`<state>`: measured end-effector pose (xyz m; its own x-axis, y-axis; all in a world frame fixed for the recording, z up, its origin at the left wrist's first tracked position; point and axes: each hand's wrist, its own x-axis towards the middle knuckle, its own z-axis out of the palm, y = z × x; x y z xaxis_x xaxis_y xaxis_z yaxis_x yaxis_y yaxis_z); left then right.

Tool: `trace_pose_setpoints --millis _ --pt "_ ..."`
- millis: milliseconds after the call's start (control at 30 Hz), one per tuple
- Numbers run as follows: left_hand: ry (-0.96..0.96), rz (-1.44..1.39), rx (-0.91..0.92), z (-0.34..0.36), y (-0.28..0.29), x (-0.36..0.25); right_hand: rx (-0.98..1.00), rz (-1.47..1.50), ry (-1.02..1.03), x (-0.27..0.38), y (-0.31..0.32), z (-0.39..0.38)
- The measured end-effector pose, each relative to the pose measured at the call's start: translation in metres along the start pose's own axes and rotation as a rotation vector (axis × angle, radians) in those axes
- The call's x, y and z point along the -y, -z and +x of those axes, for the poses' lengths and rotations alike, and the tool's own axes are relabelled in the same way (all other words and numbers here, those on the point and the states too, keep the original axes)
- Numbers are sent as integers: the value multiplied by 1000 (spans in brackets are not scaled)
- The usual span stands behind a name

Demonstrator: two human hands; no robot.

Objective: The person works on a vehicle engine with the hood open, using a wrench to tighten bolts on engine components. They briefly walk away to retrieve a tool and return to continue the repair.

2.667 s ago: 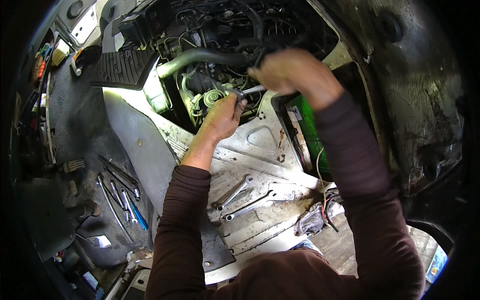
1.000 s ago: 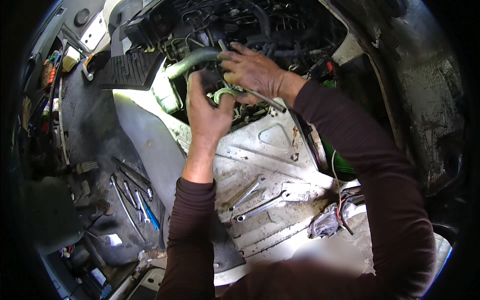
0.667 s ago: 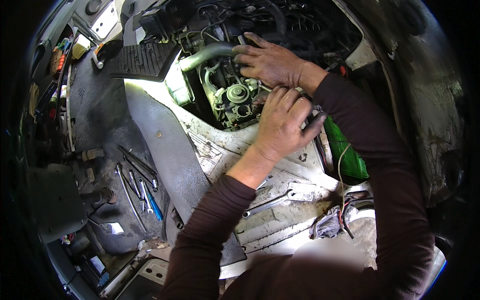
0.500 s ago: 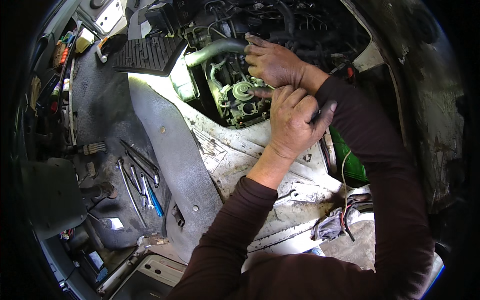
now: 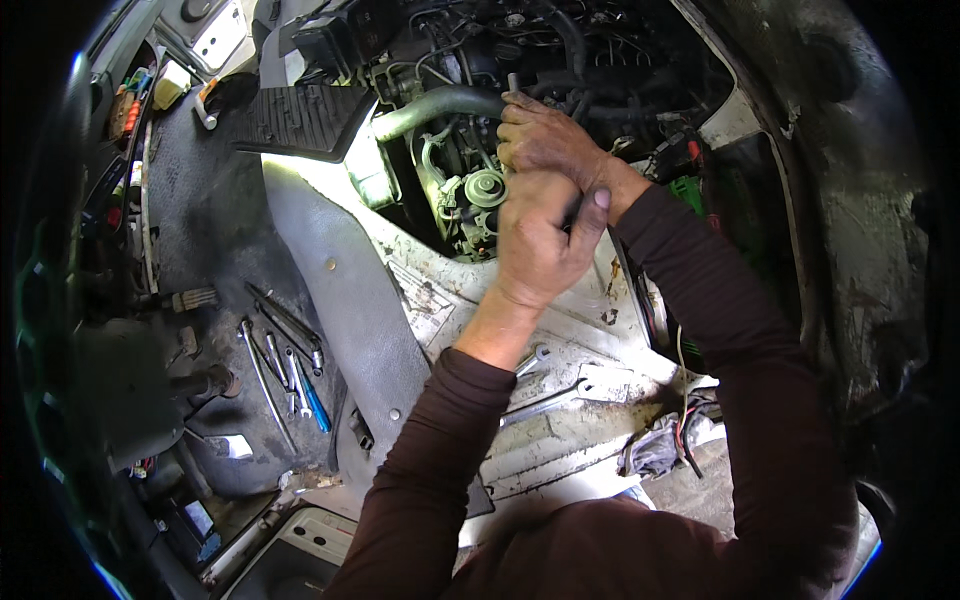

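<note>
My right hand is over the engine, its fingers curled beside the end of a thick grey hose. A short grey tip sticks up past those fingers; what it belongs to is hidden. Just below, my left hand is bent at the knuckles, thumb out, close against the right hand. Its other fingers are curled down out of sight, so anything in them cannot be seen. To its left sits a round ribbed metal cap on the engine.
Two wrenches lie on the stained white panel, near a grey rag and loose wires. Several tools, among them a blue-handled one, lie on the dark floor at left. A ribbed black pedal-like plate is beside the engine opening.
My left hand has shifted left and its pointing index finger no longer shows. My right hand has moved slightly down, and a grey tip shows above it. More of the wrenches is visible.
</note>
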<state>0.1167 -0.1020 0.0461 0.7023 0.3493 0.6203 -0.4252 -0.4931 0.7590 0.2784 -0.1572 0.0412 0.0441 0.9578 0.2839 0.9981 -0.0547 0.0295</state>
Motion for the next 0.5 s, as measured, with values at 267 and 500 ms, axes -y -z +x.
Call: trace_pose_setpoints --millis 267,500 --pt "249 383 394 -10 118 27 -49 79 -12 16 24 4" --pt "191 775 241 -57 128 55 -161 153 -19 45 17 31"
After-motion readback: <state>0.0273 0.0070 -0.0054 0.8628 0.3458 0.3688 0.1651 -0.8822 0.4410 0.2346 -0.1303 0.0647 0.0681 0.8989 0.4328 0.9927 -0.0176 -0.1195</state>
